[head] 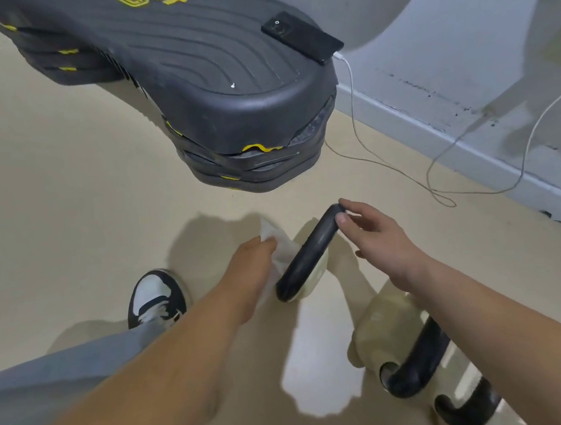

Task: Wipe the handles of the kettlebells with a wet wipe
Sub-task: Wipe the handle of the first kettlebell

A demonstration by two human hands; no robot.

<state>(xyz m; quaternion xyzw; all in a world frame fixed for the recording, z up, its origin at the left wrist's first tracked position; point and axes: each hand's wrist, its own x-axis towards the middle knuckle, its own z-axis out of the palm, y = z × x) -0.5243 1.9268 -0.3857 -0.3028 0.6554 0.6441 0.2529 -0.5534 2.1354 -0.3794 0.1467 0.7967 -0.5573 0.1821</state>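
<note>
A person's left hand (pixel 256 263) has its grip clamped on a white wet wipe (pixel 283 247), held against the near side of the black handle (pixel 308 253) of a cream kettlebell (pixel 318 276) sitting on the beige floor (pixel 72 193). The right hand (pixel 380 235) pinches the handle's far end between thumb and forefinger. A second kettlebell (pixel 377 328) sits near, at lower right.

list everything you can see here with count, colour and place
kettlebells: three, cream with black handles, floor centre to lower right
wet wipe: one, white, against the far handle
step platforms: one stack, black and yellow, top
phone: one, black, on the stack
cable: one, white, floor by wall
shoe: one, black and white, left
left hand: one, holds the wipe
right hand: one, pinches far handle's top
</note>
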